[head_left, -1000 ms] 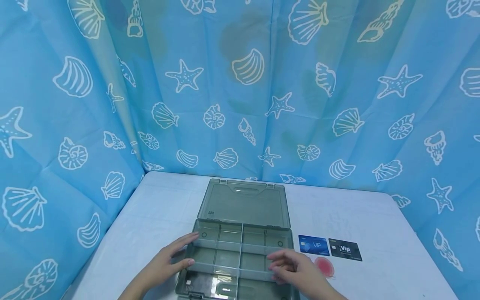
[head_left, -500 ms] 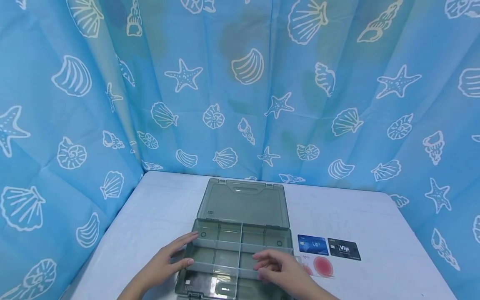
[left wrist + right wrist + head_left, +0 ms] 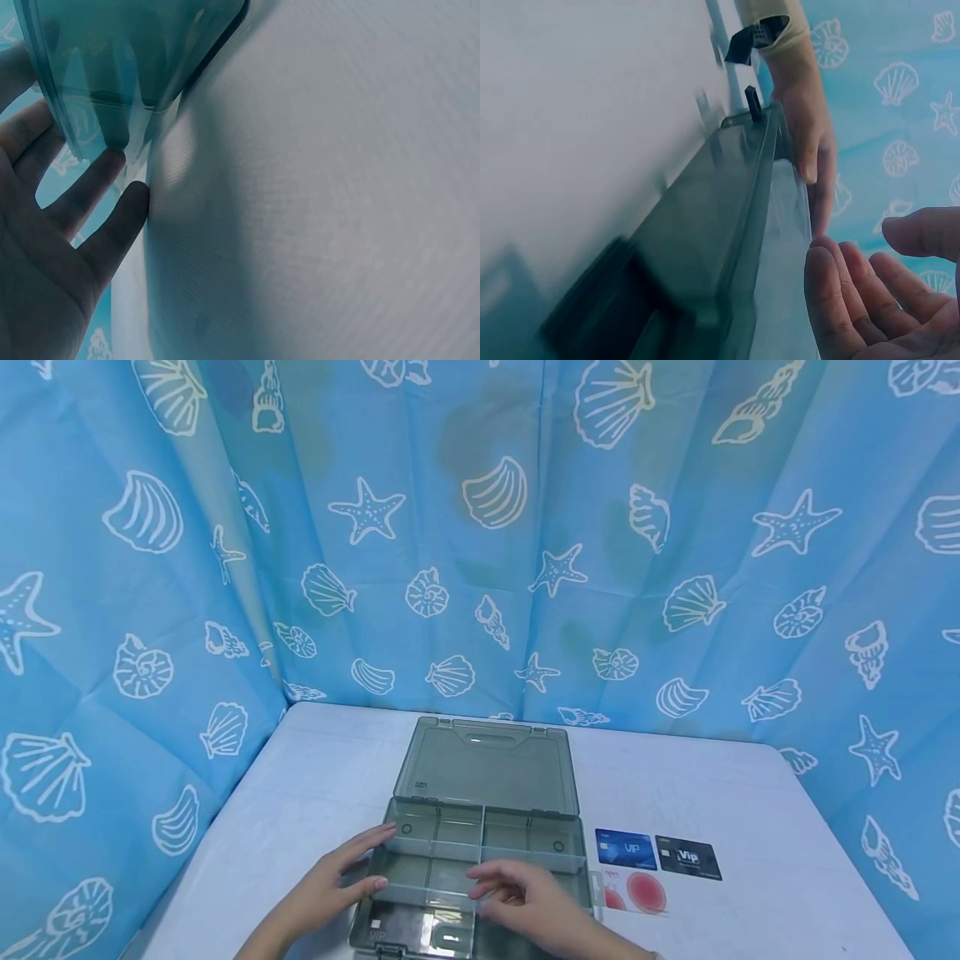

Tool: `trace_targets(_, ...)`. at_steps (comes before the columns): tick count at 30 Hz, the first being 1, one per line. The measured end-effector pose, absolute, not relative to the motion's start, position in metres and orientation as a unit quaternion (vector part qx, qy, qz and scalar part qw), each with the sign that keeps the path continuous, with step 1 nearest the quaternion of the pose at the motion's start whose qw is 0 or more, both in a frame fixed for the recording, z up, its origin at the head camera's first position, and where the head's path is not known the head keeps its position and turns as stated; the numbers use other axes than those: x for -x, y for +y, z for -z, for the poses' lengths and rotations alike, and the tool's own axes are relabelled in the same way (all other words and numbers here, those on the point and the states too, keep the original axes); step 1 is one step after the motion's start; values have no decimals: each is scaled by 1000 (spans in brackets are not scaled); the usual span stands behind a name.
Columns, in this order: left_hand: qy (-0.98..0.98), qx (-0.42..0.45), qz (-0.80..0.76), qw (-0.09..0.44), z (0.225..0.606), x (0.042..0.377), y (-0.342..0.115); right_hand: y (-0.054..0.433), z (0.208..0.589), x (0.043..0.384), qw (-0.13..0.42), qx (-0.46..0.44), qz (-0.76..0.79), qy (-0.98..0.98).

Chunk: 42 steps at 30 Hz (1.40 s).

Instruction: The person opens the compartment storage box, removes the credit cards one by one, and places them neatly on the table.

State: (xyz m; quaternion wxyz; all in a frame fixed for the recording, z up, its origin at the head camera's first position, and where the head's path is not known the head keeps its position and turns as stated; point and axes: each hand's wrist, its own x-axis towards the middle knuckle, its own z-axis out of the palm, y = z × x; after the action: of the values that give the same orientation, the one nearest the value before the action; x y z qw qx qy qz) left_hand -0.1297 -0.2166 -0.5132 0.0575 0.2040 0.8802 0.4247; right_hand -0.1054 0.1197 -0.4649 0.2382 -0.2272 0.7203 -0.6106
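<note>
A translucent grey-green divided plastic box [image 3: 406, 868] lies on the table, its lid [image 3: 487, 768] swung back flat behind it. A dark VIP card [image 3: 397, 925] lies in the front-left compartment. My left hand [image 3: 327, 883] rests at the box's left side, fingertips against its wall; the left wrist view shows those fingers [image 3: 116, 229] spread and fairly straight. Over the box's middle divider hovers my right hand [image 3: 528, 900], fingers loosely bent. Nothing is between its thumb and fingers in the right wrist view, where the palm of the right hand [image 3: 885, 307] shows.
Right of the box, a blue VIP card [image 3: 626, 849] and a black Vip card [image 3: 688, 857] lie side by side. In front of the blue one is a white card with red circles [image 3: 636, 893]. A blue shell-print curtain [image 3: 480, 568] hangs behind the white-covered table [image 3: 750, 793].
My right hand has moved left across the box, from its right side to the middle divider, uncovering the white card with red circles. The left hand stays in place.
</note>
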Motion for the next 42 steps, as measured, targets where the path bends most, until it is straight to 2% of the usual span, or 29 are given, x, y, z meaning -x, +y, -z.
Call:
trace_targets(17,882,-183,-428,74,511,129,-213,89,462,110,353,242,620,657)
trace_targets(25,883,-189,-425,68,509,128,-213,83,458,113,372,193,606,676)
trace_targets(37,880,-189,-430,73,512,129,-214,73,457,107,373,194,587,692)
trace_targets(42,879,-186,-432,80,513,130,-215,71,453,106,423,167,607,651)
